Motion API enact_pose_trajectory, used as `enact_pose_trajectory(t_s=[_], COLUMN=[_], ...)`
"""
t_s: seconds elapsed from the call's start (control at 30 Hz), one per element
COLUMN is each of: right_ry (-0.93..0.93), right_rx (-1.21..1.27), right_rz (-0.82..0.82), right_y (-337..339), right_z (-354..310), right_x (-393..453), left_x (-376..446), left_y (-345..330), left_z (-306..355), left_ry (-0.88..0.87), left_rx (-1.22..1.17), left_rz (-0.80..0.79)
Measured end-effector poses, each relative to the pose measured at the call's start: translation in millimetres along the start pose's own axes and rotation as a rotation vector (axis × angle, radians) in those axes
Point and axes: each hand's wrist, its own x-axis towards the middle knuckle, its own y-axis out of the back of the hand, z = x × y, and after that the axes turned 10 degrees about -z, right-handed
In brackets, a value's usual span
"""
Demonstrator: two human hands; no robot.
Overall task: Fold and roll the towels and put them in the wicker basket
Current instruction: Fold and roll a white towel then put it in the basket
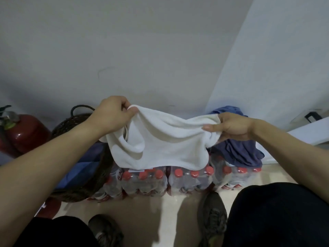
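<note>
Head view, looking down past both forearms.

White towel (pixel 160 139) held up in the air between the two hands, over shrink-wrapped packs of red-capped bottles (pixel 178 180) on the floor. Soft, plain, slightly off-white terry; not yet folded flat or rolled. Top edge sagging in a shallow curve between the grips, bunched at either end. Deep loose fold hanging on the left side, forming a pocket-like drape; lower hem uneven, dropping to just above the bottle caps. Small label visible at the bottom edge.

Left hand (pixel 112 116) clenched on the towel's upper left corner, fingers curled over, thumb pinching cloth against them. Right hand (pixel 229 125) grasping the upper right end, thumb lying across the front of the fabric, gathered cloth spilling below the palm.

Wicker basket (pixel 74 122) to the left, behind and below the left forearm, dark weave with a loop handle; blue cloth (pixel 87 166) showing inside it. Blue-grey towel (pixel 240 150) heaped on the bottle packs to the right, behind the right hand. Red fire extinguisher (pixel 23 132) at far left against the wall. Dark trousers and shoes (pixel 211 216) at the bottom.
</note>
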Motion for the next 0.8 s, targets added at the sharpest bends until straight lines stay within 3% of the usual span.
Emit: enact_pose_trajectory(t_s=[0.1, 0.2, 0.37, 0.57, 0.7, 0.8], right_ry=[0.193, 0.32, 0.468, 0.516, 0.574, 0.5], right_rx=[0.175, 0.197, 0.308, 0.245, 0.1, -0.053], right_rz=[-0.012, -0.045, 0.1, 0.178, 0.365, 0.244], right_y=[-19, -48, -91, -110, -110, -109], right_z=[-24, -49, -77, -86, -82, -75], right_x=[-4, -6, -3, 1, 8, 14], left_x=[-2, -7, -23, -22, -25, -30], left_y=[-8, -17, -21, -31, -20, -16], left_z=[11, 30, 59, 60, 53, 55], left_ry=[-0.056, -0.131, -0.272, -0.371, -0.381, -0.33], left_rx=[-0.027, -0.163, -0.486, -0.316, -0.403, -0.627], left_rz=[-0.011, -0.051, -0.422, -0.186, -0.23, -0.348])
